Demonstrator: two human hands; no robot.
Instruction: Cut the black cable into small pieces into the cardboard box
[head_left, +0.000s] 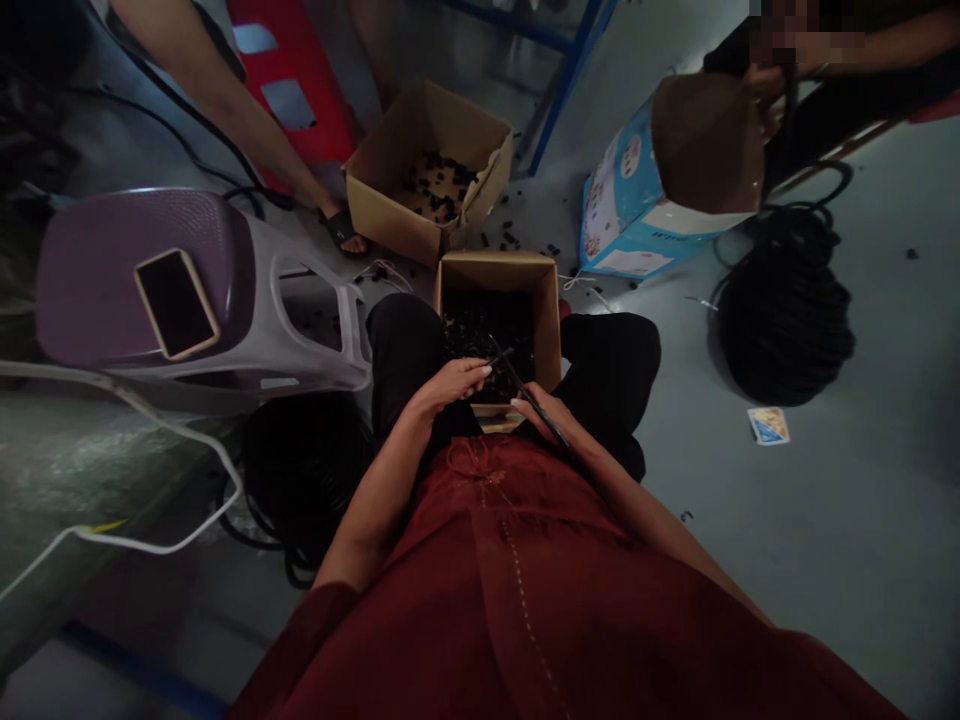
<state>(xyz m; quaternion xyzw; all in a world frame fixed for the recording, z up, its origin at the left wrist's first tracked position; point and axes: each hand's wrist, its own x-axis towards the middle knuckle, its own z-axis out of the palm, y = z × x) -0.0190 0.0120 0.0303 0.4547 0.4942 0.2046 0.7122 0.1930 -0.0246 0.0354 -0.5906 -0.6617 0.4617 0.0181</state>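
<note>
My left hand (pixel 459 382) pinches a small black piece (pixel 498 358) over a cardboard box (pixel 550 330) between my knees. Dark pieces lie inside that box, too dim to make out singly. Closed round a long, thin black tool (pixel 541 411) is my right hand (pixel 546 408); it looks like scissors or a blade, but its exact kind is unclear. The tool's tip points up and left, close to the small piece at my left fingertips.
A second carton (pixel 390 205) holds several black pieces. Beyond stand a blue box (pixel 622 215) and a person's hands. A black coil (pixel 784 310) lies right; a purple stool (pixel 90 270) bearing a phone (pixel 177 304) stands left, beside another coil (pixel 304 470).
</note>
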